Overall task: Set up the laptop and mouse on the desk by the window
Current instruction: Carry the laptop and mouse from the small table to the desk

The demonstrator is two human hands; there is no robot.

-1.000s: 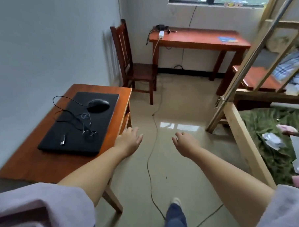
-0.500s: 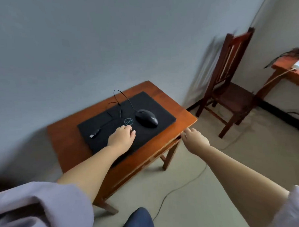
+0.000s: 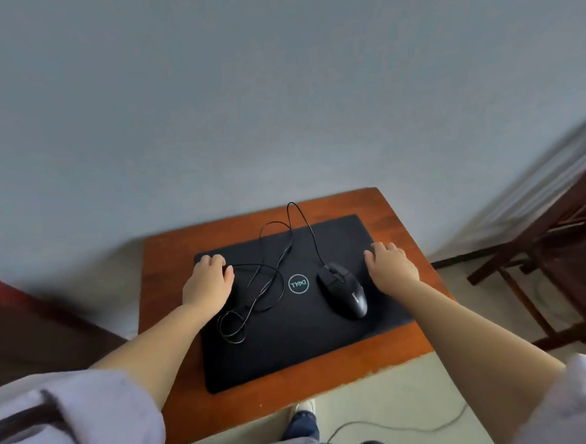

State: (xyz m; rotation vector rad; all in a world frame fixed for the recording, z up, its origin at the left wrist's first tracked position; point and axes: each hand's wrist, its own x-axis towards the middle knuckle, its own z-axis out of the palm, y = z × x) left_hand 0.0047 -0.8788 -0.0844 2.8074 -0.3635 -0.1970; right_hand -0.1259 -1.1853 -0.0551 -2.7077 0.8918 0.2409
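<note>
Laptop: rigid, flat, closed. Mouse loose on lid, liable to slide. Left hand, right hand: apart, fingers spread, holding nothing. Grip both side edges, keep level.

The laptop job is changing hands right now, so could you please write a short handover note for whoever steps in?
Left hand: open, resting on the left part of the closed laptop, near the loose mouse cable.
Right hand: open, over the lid's right edge, gripping nothing.
The mouse lies on the lid, cable sprawled across it; the laptop sits on the small wooden table against the wall.
Done: nothing moved yet.
Left: carry the laptop and mouse to the window desk, which is out of view, and set them up.
</note>
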